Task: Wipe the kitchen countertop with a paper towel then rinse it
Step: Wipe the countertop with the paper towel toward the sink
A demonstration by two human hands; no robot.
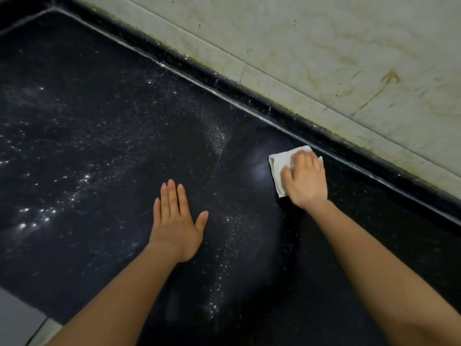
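The one head camera is looking forward and down — close over the dark countertop (pixel 104 136), facing the tiled wall (pixel 324 46).

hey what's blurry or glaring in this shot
Head view: the right hand's fingertips on the paper towel are motion-blurred; a pale glare patch sits on the black countertop just left of the towel; wide-angle lens bows the counter's back edge.

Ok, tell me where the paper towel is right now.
In the head view, the folded paper towel lies flat on the black countertop right of centre, pressed under the right hand, close to the raised back edge below the tiled wall.
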